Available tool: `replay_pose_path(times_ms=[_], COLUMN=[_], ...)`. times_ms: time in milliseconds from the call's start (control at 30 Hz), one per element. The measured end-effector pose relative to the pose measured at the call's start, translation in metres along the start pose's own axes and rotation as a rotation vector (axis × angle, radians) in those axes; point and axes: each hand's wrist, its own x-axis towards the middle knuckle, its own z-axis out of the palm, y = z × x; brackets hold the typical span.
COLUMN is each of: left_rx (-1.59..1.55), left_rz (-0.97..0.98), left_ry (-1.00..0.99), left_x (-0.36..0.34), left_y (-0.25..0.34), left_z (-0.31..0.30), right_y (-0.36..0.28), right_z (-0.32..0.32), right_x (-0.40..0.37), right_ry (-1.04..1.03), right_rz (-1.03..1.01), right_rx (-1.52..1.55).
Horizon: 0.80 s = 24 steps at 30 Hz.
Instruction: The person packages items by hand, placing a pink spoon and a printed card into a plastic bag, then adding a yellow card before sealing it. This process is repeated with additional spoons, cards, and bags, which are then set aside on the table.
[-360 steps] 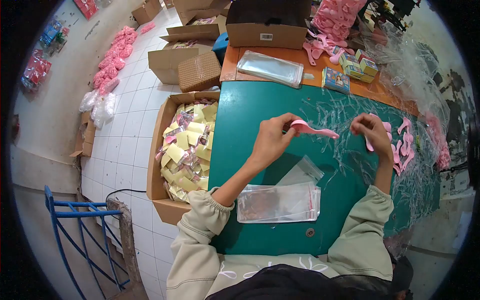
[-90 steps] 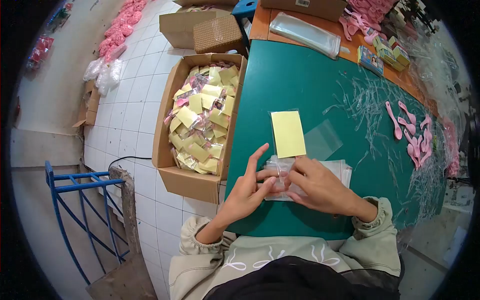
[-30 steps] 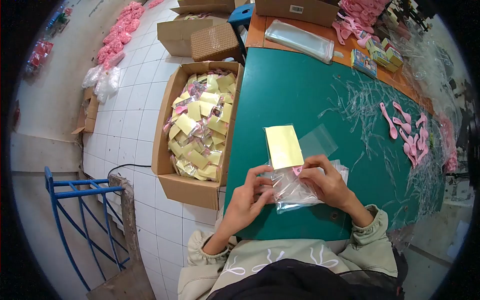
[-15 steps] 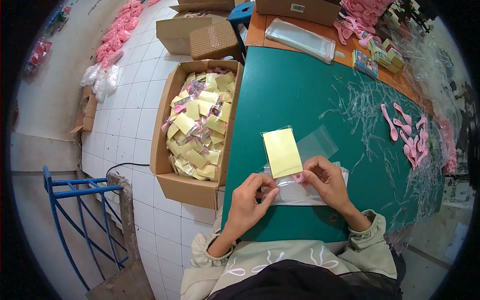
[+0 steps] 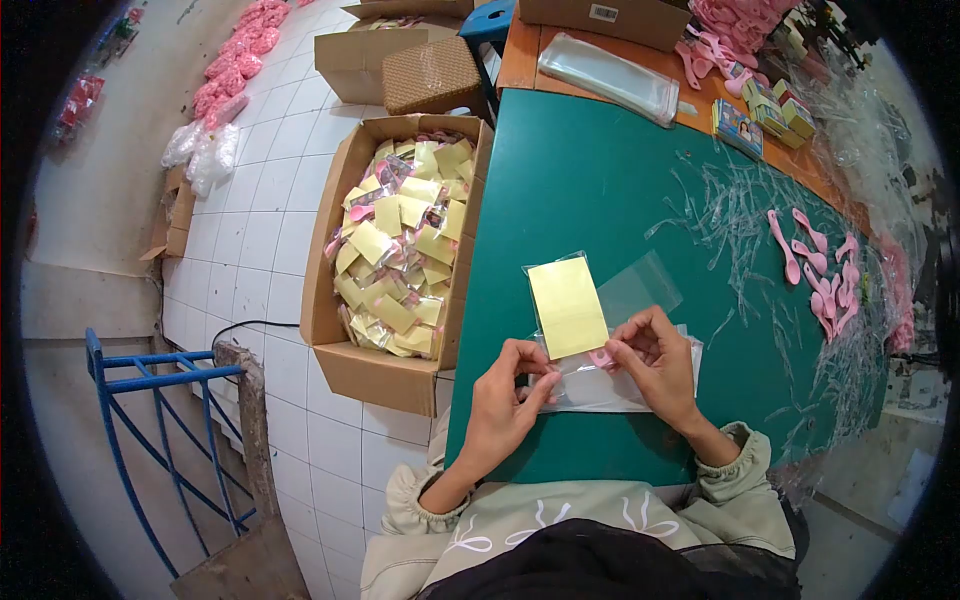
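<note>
In front of me a yellow card (image 5: pixel 568 308) sits inside a clear plastic bag (image 5: pixel 534 300). A bit of something pink (image 5: pixel 600 358) shows under the card's lower right corner; most of it is hidden. My left hand (image 5: pixel 508 400) is closed, thumb and forefinger pinching the bag's lower left. At its lower right, my right hand (image 5: pixel 655 368) is also closed on the bag, with the thumb by the pink piece. Beneath them, flat clear plastic bags (image 5: pixel 625 385) lie on the green table top (image 5: pixel 600 170).
A carton (image 5: pixel 375 375) full of packed yellow-card bags stands left of the table. Pink spoons (image 5: pixel 822 270) and plastic strips (image 5: pixel 740 220) lie to the right. At the back are a bag stack (image 5: pixel 610 78) and small card packs (image 5: pixel 738 128). A blue metal rail (image 5: pixel 160 365) stands lower left.
The view has shifted slightly. My left thumb and fingertips have drawn a little closer together at the bag's lower edge; my right hand's hold looks the same.
</note>
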Motion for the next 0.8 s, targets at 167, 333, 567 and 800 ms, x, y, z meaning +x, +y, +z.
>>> replay_pose_path(times_ms=[167,333,567,800], left_rx=[0.015,0.036,-0.009,0.2], left_rz=[-0.011,-0.031,-0.032,0.174], left_ry=[-0.023,-0.03,-0.075,0.289], left_x=[0.0,0.0,-0.004,0.012], left_y=[-0.002,0.004,0.023,0.043], left_z=[-0.001,-0.003,-0.025,-0.115], right_y=[-0.001,-0.002,-0.025,-0.009], right_z=[-0.001,0.001,-0.027,-0.213], right_x=[0.0,0.001,0.004,0.056], right_ry=[-0.017,-0.023,0.065,0.588], right_rz=[-0.038,-0.101,-0.254,-0.336], right_rx=[-0.091,-0.184,-0.519,-1.163])
